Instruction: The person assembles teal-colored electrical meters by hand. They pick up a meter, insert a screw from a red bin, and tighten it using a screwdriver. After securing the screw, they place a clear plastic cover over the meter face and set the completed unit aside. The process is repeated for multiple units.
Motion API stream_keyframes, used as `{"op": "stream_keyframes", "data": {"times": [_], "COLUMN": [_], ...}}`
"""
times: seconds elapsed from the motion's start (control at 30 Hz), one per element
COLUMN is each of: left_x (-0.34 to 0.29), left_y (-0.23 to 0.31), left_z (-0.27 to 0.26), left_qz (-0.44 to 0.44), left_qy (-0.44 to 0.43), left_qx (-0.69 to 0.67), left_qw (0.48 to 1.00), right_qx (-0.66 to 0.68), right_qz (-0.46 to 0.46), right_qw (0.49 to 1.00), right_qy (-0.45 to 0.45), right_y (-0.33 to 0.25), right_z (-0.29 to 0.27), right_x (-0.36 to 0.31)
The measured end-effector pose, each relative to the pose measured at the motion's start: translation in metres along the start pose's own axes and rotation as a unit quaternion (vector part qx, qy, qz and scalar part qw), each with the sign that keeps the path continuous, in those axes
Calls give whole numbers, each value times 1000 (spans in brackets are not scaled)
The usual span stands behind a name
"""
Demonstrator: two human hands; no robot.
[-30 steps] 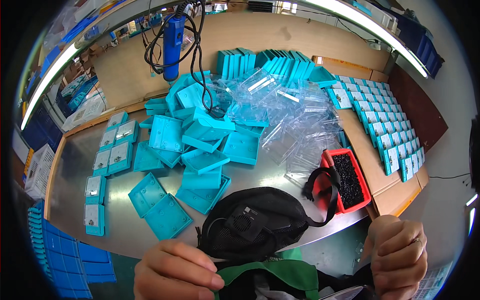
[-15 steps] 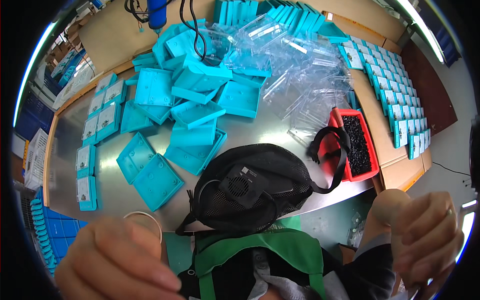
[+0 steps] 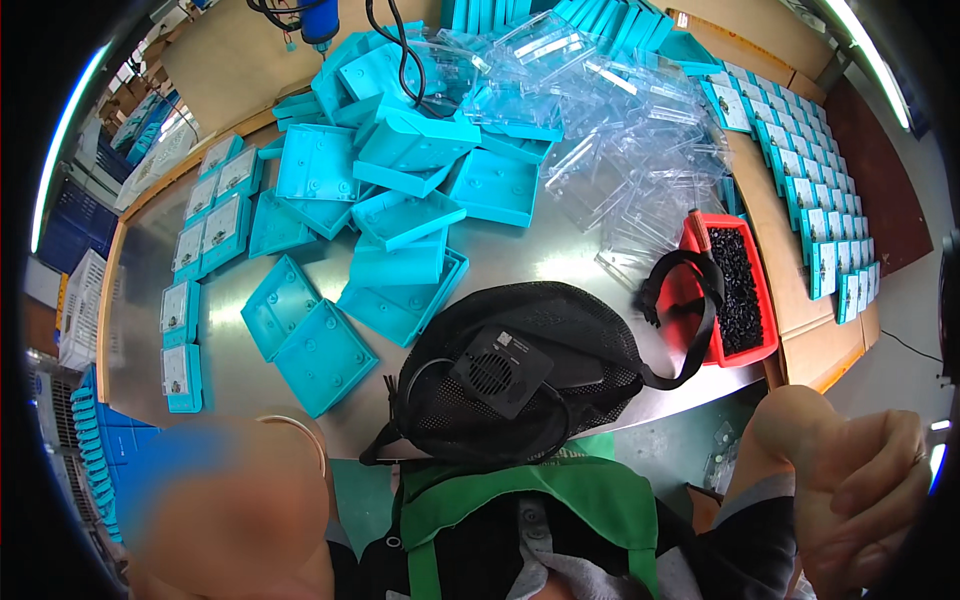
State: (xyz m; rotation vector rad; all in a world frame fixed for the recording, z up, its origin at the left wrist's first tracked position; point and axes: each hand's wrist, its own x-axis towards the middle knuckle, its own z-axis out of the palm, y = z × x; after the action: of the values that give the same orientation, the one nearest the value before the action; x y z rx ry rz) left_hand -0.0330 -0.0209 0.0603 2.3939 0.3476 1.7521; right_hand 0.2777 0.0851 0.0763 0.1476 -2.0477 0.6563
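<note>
My left hand (image 3: 230, 500) is raised close at the lower left, above the table's near edge. It is smeared, so its fingers cannot be made out. At the lower right my right hand (image 3: 868, 490) is held up with its fingers curled in; whatever they may hold is hidden. Between my arms, a black mesh cap (image 3: 590, 335) with a small black fan unit (image 3: 503, 372) lies at the table's near edge, its strap reaching toward a red bin (image 3: 768, 335). Two open teal plastic cases (image 3: 320, 357) lie nearest my left hand.
Teal case halves (image 3: 410, 215) are heaped on the metal table (image 3: 480, 255), beside a pile of clear plastic covers (image 3: 640, 150). Black small parts (image 3: 738, 290) fill the bin. Teal units with white faces stand in rows on cardboard (image 3: 815, 340). A blue electric screwdriver (image 3: 318, 22) hangs above.
My left hand has come up closer to the camera and blurred. My right hand has turned slightly, fingers still curled. The whole view has shifted a little; the table things lie as before.
</note>
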Motion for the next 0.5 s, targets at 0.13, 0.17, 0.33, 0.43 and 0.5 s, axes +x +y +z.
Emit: {"op": "stream_keyframes", "data": {"times": [0.13,0.17,0.33,0.43,0.5], "left_x": [-24,-28,-10,-31,-47], "left_y": [17,20,8,-39,-59], "left_z": [2,5,9,45,38], "left_qz": [46,40,-96,-46,-133], "left_qy": [130,164,-73,220,189], "left_qx": [22,37,-58,161,181], "left_qw": [990,985,991,961,956], "right_qx": [11,11,-48,-145,-228], "right_qz": [29,42,-73,45,169], "right_qw": [999,997,991,963,942], "right_qy": [-40,-60,100,223,181], "right_y": [-6,-6,9,39,68], "right_z": [-7,-9,-17,-11,-24], "right_x": [3,3,-41,-37,-43]}}
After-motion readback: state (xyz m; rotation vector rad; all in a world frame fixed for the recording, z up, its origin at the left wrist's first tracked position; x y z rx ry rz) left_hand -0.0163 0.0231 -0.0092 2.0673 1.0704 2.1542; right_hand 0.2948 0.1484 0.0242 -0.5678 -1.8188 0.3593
